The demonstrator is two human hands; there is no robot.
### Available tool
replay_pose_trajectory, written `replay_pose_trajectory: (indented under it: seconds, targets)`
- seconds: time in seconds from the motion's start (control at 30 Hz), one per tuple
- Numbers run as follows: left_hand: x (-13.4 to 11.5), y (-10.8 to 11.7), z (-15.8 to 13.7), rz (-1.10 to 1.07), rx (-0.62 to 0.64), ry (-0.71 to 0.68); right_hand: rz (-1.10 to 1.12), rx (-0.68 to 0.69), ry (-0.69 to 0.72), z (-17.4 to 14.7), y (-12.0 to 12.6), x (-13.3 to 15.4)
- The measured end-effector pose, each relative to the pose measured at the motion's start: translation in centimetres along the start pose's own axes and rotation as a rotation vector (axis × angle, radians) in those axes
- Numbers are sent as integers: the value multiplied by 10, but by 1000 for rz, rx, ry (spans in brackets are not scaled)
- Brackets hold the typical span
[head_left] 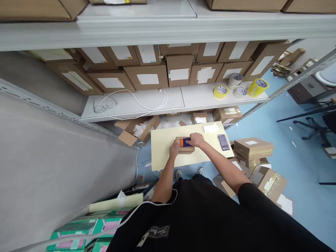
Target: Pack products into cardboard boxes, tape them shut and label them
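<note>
A small brown cardboard box (pixel 186 149) rests on the pale yellow tabletop (pixel 160 140) in front of me. My left hand (pixel 173 150) grips the box at its left side, with the thumb near the upper edge. From the right, my right hand (pixel 196 139) is closed around the right end of a dark blue and orange rectangular thing (pixel 185 142), which lies at the top of the box. Its exact kind is too small to make out, and my fingers hide part of it. A phone (pixel 223 142) and a white paper (pixel 210 128) lie farther right on the tabletop.
Ahead, a grey shelf (pixel 173 101) holds labelled cartons (pixel 148 77), a white cable (pixel 136 96) and tape rolls (pixel 220 91). An open carton (pixel 140 129) with crumpled paper sits left of the table. Taped boxes (pixel 253 147) are piled on the floor at right.
</note>
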State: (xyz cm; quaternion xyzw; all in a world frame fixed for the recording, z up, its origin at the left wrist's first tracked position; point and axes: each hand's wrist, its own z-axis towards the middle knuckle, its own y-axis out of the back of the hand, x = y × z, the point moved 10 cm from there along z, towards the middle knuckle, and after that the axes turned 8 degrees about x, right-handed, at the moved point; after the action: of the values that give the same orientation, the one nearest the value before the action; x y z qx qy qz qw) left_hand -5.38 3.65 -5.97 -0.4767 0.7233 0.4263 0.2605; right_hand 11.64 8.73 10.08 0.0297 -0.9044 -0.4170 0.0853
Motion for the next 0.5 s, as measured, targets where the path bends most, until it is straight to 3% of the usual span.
replay_pose_trajectory:
  seconds: [0.13,0.3,0.4,0.5]
  targets:
    - [2,1,-3,101,-20,79,25,-6,-124,-27,-5,-72]
    - [-1,3,-4,208,-30,77,44,-9,-226,-55,-17,-152]
    - [-1,3,-3,200,-23,63,93,-45,-256,-55,-24,-175]
    - [-2,1,0,174,-10,49,185,-157,-260,-40,-30,-173]
